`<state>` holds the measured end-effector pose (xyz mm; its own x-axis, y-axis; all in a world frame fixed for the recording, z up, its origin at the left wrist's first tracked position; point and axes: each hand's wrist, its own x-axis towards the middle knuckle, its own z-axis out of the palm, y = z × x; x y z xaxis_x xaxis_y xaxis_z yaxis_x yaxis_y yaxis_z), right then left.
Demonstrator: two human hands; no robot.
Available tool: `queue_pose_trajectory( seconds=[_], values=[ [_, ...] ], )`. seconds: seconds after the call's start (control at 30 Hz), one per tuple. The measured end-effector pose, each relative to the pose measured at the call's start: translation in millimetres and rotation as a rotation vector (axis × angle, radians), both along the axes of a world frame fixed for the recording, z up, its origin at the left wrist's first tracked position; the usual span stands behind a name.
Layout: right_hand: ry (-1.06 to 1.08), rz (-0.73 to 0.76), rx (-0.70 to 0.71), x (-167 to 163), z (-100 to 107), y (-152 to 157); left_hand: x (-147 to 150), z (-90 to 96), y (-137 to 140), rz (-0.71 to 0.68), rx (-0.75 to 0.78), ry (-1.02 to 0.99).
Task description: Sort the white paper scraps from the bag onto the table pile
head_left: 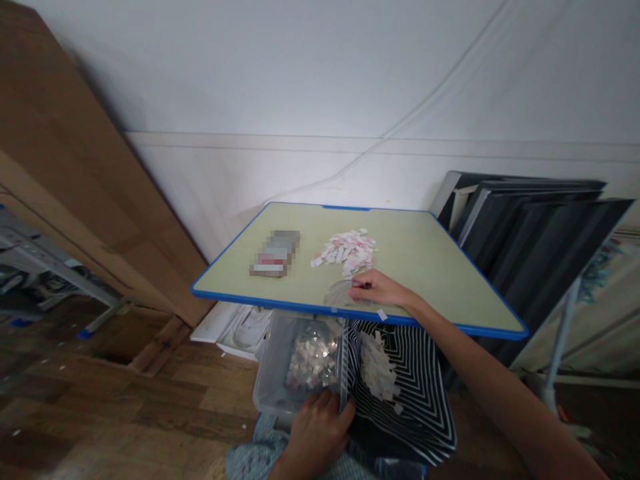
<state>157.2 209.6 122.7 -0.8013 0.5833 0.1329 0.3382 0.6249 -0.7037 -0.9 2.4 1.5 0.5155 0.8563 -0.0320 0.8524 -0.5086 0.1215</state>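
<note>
My right hand (377, 287) rests at the near edge of a pale green folding table (425, 267) with a blue rim. Its fingers are pinched at the side of a clear, rounded plastic piece (340, 293) that lies on the tabletop. Just beyond it is a loose heap of small white and pink pieces (347, 250). Below the table, my left hand (320, 427) has its fingers curled over the rim of a clear plastic bin (270, 380). A transparent bag of small pale pieces (315, 360) sits inside the bin.
A blurred-out box (275, 253) lies on the table's left. Black-and-white striped fabric (420, 373) beside the bin holds more pale flakes (380, 370). One white chip (382, 314) sits at the table edge. Dark panels (530, 240) lean at right, tall cardboard (75, 153) at left.
</note>
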Motion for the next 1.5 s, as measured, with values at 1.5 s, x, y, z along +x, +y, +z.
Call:
queue_pose_trajectory(
  seconds=[1.5],
  values=[
    [0.168,-0.739,0.138,66.3,-4.1,8.9,1.2,-1.0,1.5,0.001,0.008,-0.054]
  ],
)
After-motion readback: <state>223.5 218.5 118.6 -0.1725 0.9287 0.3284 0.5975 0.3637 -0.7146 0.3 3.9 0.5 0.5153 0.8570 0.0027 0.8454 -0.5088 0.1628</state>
